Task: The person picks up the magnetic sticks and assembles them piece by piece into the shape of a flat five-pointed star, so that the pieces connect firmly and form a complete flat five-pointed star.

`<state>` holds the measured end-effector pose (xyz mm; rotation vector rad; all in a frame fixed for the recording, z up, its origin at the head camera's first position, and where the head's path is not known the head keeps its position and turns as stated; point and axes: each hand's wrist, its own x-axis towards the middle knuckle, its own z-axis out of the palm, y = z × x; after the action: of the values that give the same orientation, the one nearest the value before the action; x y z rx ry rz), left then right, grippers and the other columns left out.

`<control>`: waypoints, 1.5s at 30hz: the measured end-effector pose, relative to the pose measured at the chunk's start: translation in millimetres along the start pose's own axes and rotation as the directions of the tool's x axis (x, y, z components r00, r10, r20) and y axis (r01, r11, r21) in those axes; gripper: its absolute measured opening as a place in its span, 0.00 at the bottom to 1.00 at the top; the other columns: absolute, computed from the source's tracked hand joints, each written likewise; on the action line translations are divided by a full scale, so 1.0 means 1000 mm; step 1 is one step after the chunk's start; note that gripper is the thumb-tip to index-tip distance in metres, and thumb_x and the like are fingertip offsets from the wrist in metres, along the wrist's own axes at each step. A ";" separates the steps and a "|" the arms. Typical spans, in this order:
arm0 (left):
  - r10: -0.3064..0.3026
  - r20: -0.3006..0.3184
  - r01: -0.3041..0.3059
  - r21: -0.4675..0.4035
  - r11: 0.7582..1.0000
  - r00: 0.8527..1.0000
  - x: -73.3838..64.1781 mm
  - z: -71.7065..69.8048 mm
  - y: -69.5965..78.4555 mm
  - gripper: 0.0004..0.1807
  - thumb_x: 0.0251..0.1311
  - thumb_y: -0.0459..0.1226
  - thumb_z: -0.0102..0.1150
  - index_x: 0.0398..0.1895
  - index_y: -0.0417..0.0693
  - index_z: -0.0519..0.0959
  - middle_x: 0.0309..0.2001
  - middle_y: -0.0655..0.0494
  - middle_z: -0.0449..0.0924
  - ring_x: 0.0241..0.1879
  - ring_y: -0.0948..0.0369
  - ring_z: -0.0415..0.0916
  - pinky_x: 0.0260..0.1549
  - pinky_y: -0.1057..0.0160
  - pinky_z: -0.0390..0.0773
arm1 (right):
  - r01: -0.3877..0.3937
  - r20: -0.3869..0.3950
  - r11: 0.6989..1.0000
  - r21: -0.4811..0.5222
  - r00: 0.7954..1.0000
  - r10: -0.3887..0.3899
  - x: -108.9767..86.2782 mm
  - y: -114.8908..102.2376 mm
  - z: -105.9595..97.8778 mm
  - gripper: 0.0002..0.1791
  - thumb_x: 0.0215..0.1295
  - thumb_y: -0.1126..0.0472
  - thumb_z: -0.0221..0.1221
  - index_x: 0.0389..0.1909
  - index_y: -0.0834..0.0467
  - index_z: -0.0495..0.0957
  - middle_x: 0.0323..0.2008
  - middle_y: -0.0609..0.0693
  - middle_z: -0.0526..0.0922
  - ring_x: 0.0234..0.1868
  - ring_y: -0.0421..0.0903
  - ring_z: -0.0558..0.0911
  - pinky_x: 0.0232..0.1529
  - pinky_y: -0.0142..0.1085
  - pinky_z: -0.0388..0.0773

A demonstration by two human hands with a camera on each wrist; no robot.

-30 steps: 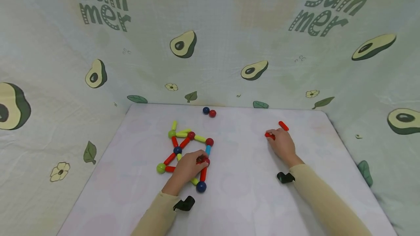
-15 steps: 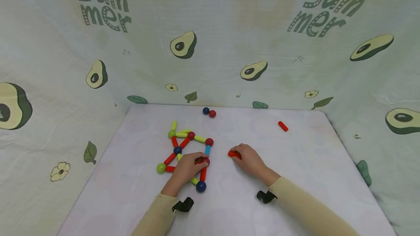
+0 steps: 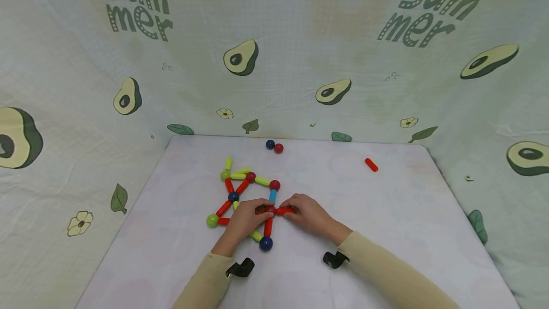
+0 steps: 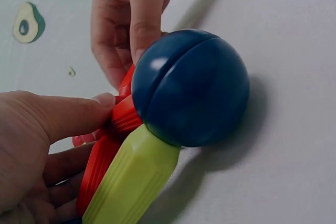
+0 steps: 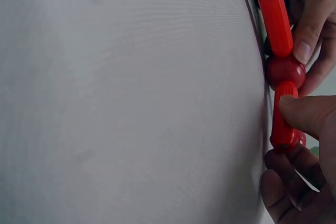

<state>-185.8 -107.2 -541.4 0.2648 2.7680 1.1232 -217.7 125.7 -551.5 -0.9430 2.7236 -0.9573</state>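
Note:
A flat frame of coloured rods and balls lies on the table. My left hand (image 3: 243, 225) reaches over its right side and pinches the dark red ball (image 5: 286, 71), the thumb on its surface. Between thumb and fingers of my right hand (image 3: 312, 216) is a red rod (image 3: 283, 211), its end against that ball in the right wrist view. A blue ball (image 4: 191, 90) looms large in the left wrist view, joined to a yellow-green rod (image 4: 134, 174) and a red rod. My left hand covers some of the frame's lower middle.
One loose red rod (image 3: 371, 165) lies at the table's back right. Near the back edge sit a navy ball (image 3: 270, 144) and a red ball (image 3: 279, 148) side by side. Behind the table (image 3: 343, 175) hangs a cloth (image 3: 291, 23) printed with avocados.
My right hand has carried the red rod leftward from the back right to the red ball at my left fingers. The left hand has stayed nearly in place on the frame.

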 end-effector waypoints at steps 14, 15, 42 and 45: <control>-0.025 -0.017 0.024 -0.015 1.000 1.000 0.000 0.002 0.001 0.16 0.65 0.45 0.68 0.56 0.60 0.84 0.45 0.63 0.83 0.40 0.62 0.75 0.40 0.63 0.79 | -0.046 -0.037 0.999 -0.002 0.998 0.046 0.003 0.005 0.000 0.14 0.69 0.56 0.66 0.54 0.49 0.84 0.45 0.41 0.80 0.43 0.38 0.76 0.48 0.36 0.79; -0.023 -0.017 0.023 -0.017 1.000 1.000 0.000 0.003 0.001 0.16 0.65 0.45 0.68 0.56 0.60 0.84 0.45 0.63 0.83 0.40 0.62 0.75 0.40 0.63 0.79 | -0.069 -0.044 0.998 -0.003 0.997 0.068 0.003 0.007 -0.001 0.14 0.69 0.55 0.66 0.54 0.48 0.84 0.46 0.40 0.80 0.43 0.38 0.76 0.47 0.35 0.79; -0.022 -0.026 0.021 -0.032 0.999 0.999 -0.001 0.005 0.001 0.16 0.64 0.46 0.68 0.54 0.61 0.85 0.47 0.62 0.84 0.41 0.62 0.75 0.39 0.64 0.79 | -0.660 -0.411 0.748 -0.064 0.701 0.583 -0.031 0.173 -0.129 0.17 0.73 0.61 0.56 0.54 0.70 0.75 0.48 0.69 0.75 0.48 0.65 0.74 0.50 0.57 0.74; -0.042 -0.026 0.041 -0.038 0.998 0.999 -0.001 0.005 0.000 0.16 0.65 0.46 0.68 0.55 0.62 0.85 0.45 0.64 0.84 0.41 0.62 0.75 0.39 0.64 0.79 | -0.615 -0.365 0.783 -0.097 0.754 0.547 -0.024 0.163 -0.122 0.16 0.71 0.61 0.61 0.51 0.69 0.77 0.45 0.66 0.78 0.44 0.61 0.77 0.49 0.55 0.75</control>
<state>-183.5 -104.4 -544.8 0.1883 2.7589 1.1764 -319.3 303.9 -553.6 0.1150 3.1118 -0.7411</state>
